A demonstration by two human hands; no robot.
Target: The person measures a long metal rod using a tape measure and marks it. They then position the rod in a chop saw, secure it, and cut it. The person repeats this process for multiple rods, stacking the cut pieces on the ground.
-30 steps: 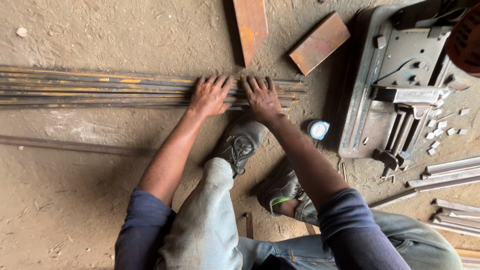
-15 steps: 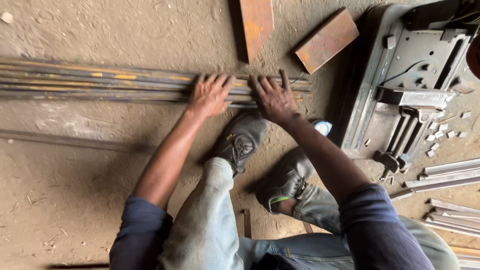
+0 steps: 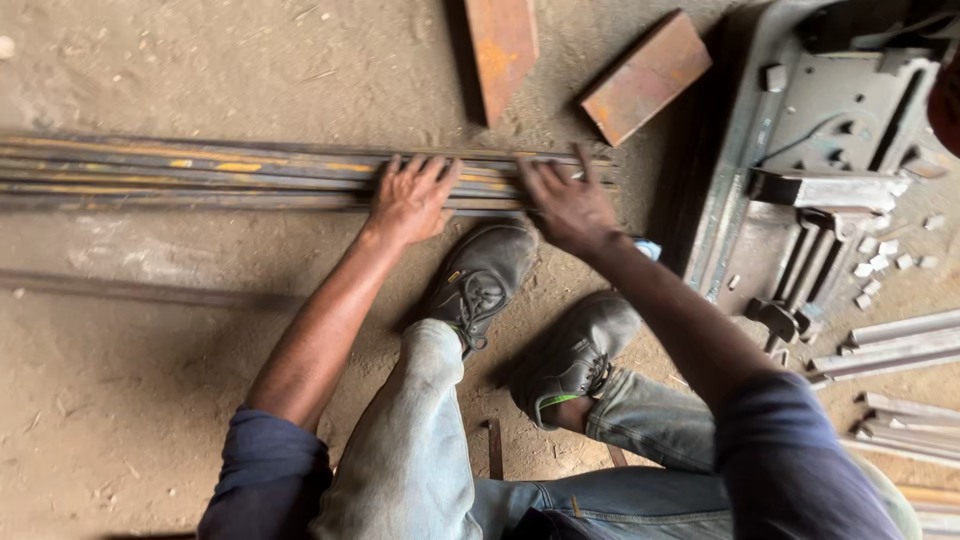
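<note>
A bundle of long, dark metal bars point(image 3: 200, 178) with yellow paint marks lies on the dirt floor, running left to right. My left hand point(image 3: 410, 200) rests flat on the bars, fingers spread. My right hand point(image 3: 565, 205) presses on the bars' right end, fingers apart, palm down. Neither hand grips anything. I am crouched, with my two dark work shoes point(image 3: 485, 275) just below the bars.
Two rusty flat steel pieces point(image 3: 503, 45) point(image 3: 645, 78) lie beyond the bars. A grey metal cutting machine point(image 3: 810, 160) stands at the right, with small cut bits point(image 3: 885, 255) beside it. Angle-iron lengths point(image 3: 890, 350) lie at the lower right. A thin rod point(image 3: 130, 290) lies on the left floor.
Both hands stay on the bars. The right hand has shifted a little to the right and covers the blue-white object by the shoe more. The view has drifted slightly.
</note>
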